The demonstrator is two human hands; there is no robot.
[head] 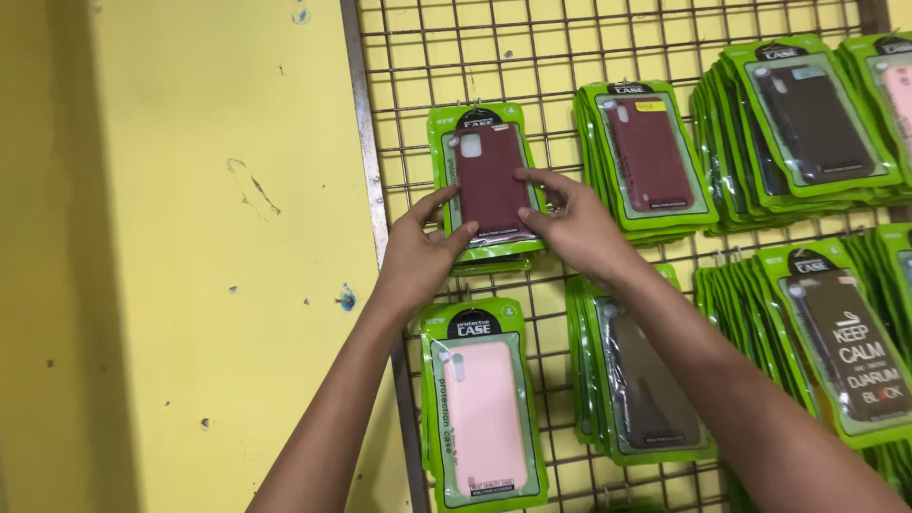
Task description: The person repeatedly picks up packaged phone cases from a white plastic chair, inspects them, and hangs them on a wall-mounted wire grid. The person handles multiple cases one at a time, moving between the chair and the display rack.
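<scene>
Big yellow wall (190,237) on the left w/ a wire grid rack (532,57) hung on it, most hooks already loaded w/ stacks of phone cases in green packs. Thick stacks ran along the right side (807,123), a dark red stack (651,157) sat next to the one in hand, a dark stack (646,389) under that, and a pink case pack (483,408) hung at the bottom left.

Both hands were on the maroon case pack (489,180) in the upper left spot, flat against the grid. Left hand (418,252) pinched its lower left edge, thumb on front; right hand (575,223) gripped the right edge, fingers spread over the face. Couldn't tell if it was on the hook yet, so I'd guess mid-hang.
</scene>
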